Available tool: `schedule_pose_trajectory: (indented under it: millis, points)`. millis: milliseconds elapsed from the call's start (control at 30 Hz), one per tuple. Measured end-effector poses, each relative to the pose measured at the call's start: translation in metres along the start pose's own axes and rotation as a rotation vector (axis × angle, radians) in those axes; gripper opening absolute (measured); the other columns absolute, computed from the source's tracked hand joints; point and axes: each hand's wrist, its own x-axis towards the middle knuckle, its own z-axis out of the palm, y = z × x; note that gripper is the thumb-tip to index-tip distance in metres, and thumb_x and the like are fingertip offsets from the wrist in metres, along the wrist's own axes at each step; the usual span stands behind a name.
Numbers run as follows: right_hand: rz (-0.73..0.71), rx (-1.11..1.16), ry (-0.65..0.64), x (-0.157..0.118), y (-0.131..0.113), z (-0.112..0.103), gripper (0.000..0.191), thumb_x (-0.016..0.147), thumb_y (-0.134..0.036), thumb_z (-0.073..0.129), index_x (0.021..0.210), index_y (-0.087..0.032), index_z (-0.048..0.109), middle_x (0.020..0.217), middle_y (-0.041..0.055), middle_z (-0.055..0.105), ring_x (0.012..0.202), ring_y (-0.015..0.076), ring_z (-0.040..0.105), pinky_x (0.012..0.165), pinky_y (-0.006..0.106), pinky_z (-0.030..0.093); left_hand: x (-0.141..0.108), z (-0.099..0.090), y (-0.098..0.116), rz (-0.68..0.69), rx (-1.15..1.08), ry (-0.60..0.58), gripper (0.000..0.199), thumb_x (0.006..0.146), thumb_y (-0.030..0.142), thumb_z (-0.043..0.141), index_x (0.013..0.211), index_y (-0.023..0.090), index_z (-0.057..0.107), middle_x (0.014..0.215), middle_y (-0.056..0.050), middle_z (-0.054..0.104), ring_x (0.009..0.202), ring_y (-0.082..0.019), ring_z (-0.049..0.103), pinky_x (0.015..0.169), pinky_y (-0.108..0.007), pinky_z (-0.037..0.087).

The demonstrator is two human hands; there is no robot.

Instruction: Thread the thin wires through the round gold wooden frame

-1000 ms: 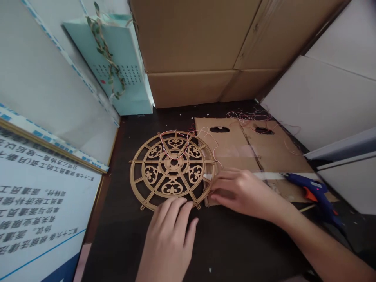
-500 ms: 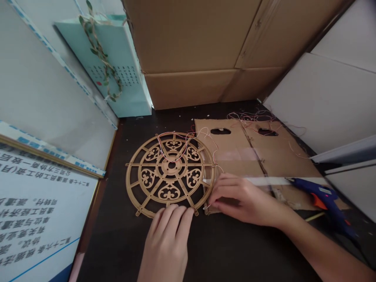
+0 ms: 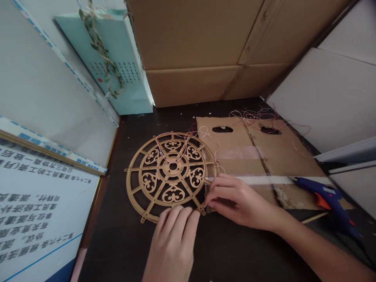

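The dark table [image 3: 114,239] is walled in by stacked cardboard boxes [image 3: 194,39], a teal paper bag [image 3: 117,78] and a framed notice [image 3: 38,207] (quite the snug little nook). Beyond the right hand [image 3: 239,203] lie a slotted cardboard sheet [image 3: 232,156] and a blue glue gun [image 3: 326,199]. That hand pinches the lower right rim of a fretwork wooden wheel [image 3: 161,166], while the left hand [image 3: 172,246] has its fingertips on the lower rim. The hands are apart, but closer together than a second ago.
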Motion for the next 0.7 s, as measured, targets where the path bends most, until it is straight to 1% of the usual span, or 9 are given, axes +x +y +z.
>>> schedule_pose_trajectory:
  millis: [100, 200, 333, 467, 600, 700]
  points:
    - [-0.008, 0.03, 0.033, 0.0005, 0.0007, 0.0021, 0.01, 0.099, -0.018, 0.058, 0.099, -0.019, 0.068, 0.094, 0.0034, 0.062, 0.089, 0.0141, 0.053, 0.08, 0.03, 0.042, 0.0, -0.0001, 0.0001, 0.004, 0.01, -0.013, 0.04, 0.1, 0.008, 0.031, 0.113, 0.014, 0.069, 0.11, -0.006, 0.072, 0.105, -0.023, 0.063, 0.096, -0.04, 0.044]
    - [-0.017, -0.005, 0.05, 0.0011, 0.0019, 0.003, 0.01, 0.098, -0.019, 0.058, 0.098, -0.018, 0.068, 0.095, 0.0047, 0.063, 0.091, 0.0153, 0.053, 0.083, 0.031, 0.043, -0.0015, 0.0001, -0.0005, 0.002, -0.004, -0.024, 0.04, 0.1, 0.008, 0.032, 0.112, 0.015, 0.069, 0.109, -0.005, 0.072, 0.104, -0.022, 0.063, 0.096, -0.04, 0.044]
    - [-0.016, -0.081, 0.013, 0.0025, 0.0021, 0.0001, 0.011, 0.098, -0.018, 0.057, 0.096, -0.017, 0.068, 0.096, 0.0052, 0.063, 0.091, 0.016, 0.053, 0.083, 0.032, 0.043, -0.0033, 0.0001, -0.0026, -0.003, -0.02, -0.02, 0.04, 0.098, 0.006, 0.035, 0.113, 0.017, 0.07, 0.111, -0.003, 0.072, 0.105, -0.021, 0.064, 0.096, -0.038, 0.044]
    - [-0.02, -0.133, 0.0, 0.0025, 0.0005, -0.0025, 0.013, 0.099, -0.018, 0.055, 0.095, -0.017, 0.067, 0.099, 0.0053, 0.061, 0.093, 0.0163, 0.053, 0.085, 0.033, 0.044, -0.0007, 0.0006, -0.0032, 0.032, 0.009, 0.001, 0.041, 0.097, 0.006, 0.033, 0.114, 0.016, 0.069, 0.108, -0.004, 0.073, 0.101, -0.021, 0.065, 0.094, -0.038, 0.045]
    - [-0.036, -0.2, -0.025, 0.0001, -0.0004, 0.0004, 0.015, 0.1, -0.02, 0.053, 0.098, -0.019, 0.068, 0.101, 0.0051, 0.061, 0.095, 0.0168, 0.052, 0.086, 0.034, 0.043, 0.0013, 0.0019, -0.0026, 0.056, 0.048, 0.039, 0.042, 0.097, 0.005, 0.033, 0.111, 0.017, 0.071, 0.101, -0.005, 0.074, 0.094, -0.021, 0.066, 0.09, -0.039, 0.047]
    - [-0.048, -0.232, -0.02, -0.0009, -0.0016, 0.0035, 0.014, 0.1, -0.02, 0.054, 0.098, -0.019, 0.068, 0.1, 0.0045, 0.062, 0.094, 0.0169, 0.053, 0.085, 0.034, 0.042, -0.0003, 0.0039, -0.0038, 0.063, 0.066, 0.061, 0.043, 0.095, 0.004, 0.033, 0.107, 0.017, 0.072, 0.099, -0.005, 0.074, 0.093, -0.021, 0.067, 0.089, -0.038, 0.048]
